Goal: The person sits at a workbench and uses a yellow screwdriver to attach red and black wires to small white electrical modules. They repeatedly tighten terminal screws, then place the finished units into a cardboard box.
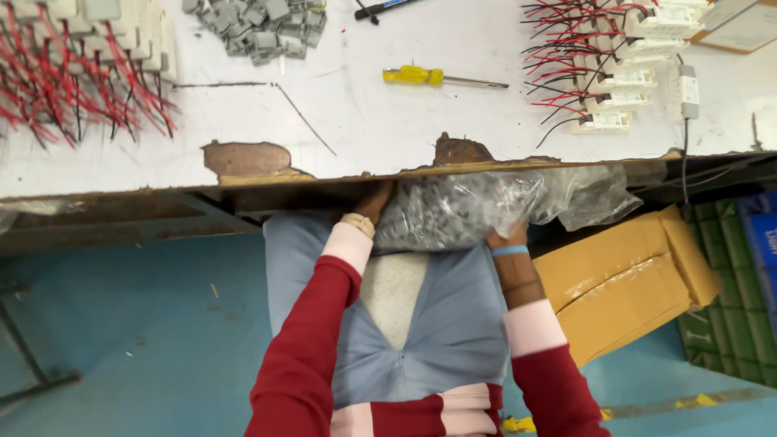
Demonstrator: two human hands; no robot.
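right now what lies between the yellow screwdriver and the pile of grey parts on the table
In the head view, only bare white tabletop lies between the yellow screwdriver and the pile of grey parts.

under-table gap tight: table edge (324,174) above, plastic bag (477,210) fills middle | right blocked by cardboard box (623,279) | left near floor (121,324) open | tabletop centre free around screwdriver (437,78)

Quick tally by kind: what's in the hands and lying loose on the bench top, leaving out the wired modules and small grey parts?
Clear plastic bag of grey parts, held by left hand and right hand: 1
Yellow-handled screwdriver: 1
Dark pen: 1
Total: 3
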